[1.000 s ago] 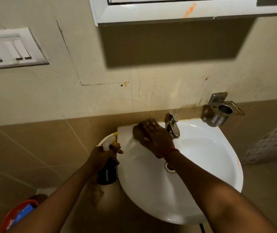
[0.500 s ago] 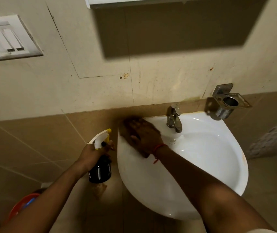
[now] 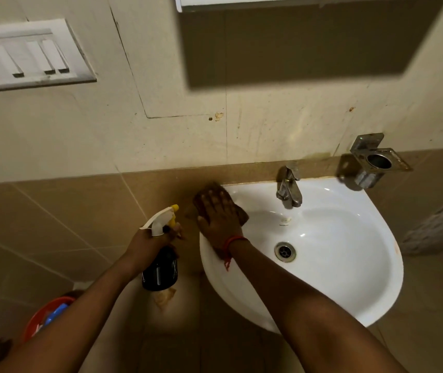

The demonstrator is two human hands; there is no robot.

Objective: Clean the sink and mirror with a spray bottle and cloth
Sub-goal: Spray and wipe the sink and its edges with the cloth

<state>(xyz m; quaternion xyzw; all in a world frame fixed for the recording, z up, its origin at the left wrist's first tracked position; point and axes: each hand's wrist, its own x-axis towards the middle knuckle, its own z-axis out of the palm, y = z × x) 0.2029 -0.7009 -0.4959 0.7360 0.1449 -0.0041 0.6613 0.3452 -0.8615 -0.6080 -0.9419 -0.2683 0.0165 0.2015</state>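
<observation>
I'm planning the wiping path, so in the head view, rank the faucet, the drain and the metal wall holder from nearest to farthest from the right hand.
From the right hand, on the sink's back left rim:
1. Faucet, at the back rim's middle.
2. Drain, down in the basin; close to the faucet's rank.
3. Metal wall holder, far right on the wall.

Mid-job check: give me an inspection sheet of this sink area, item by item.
Surface: white ceramic sink, bowl looks empty, drain open.
Job's things: brown cloth flat on the sink's back-left rim; black spray bottle with white and yellow trigger held beside the sink.
Clutter: red bucket on the floor, lower left.
Grippers: right hand presses on the cloth; left hand grips the bottle's neck.
Cables: nothing seen.
Surroundings: chrome tap; metal wall-mounted holder, apparently empty; white switch plate; stained beige wall.
</observation>
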